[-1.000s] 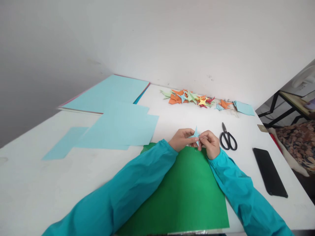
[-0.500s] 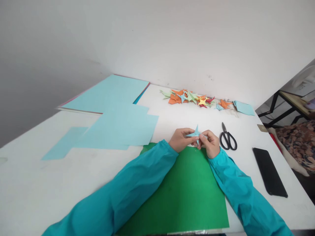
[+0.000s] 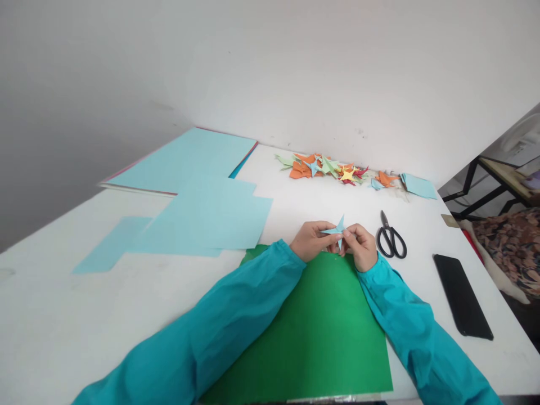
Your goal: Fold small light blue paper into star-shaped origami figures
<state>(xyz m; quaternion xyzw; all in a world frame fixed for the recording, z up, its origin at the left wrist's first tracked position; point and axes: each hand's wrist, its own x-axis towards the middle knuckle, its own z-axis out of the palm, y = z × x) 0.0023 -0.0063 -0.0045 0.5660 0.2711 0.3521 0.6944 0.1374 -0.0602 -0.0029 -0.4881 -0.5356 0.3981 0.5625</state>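
Observation:
Between my hands is a light blue folded paper star (image 3: 340,229), its points spread, one of them upward. My left hand (image 3: 311,241) pinches the star from the left, thumb on the near side. From the right, my right hand (image 3: 359,246) grips it with thumb and fingers closed. Part of the star is hidden behind the fingers. Both hands are over the far edge of a green sheet (image 3: 324,332) on the white table.
Black-handled scissors (image 3: 391,235) and a black phone (image 3: 462,295) lie to the right. Along the wall are several colourful folded paper stars (image 3: 312,167) and a stack of blue paper squares (image 3: 418,185). Large light blue sheets (image 3: 206,219) cover the left side of the table (image 3: 139,315).
The star has tilted slightly, its upper point now leaning further right. Both hands keep their grip in nearly the same place.

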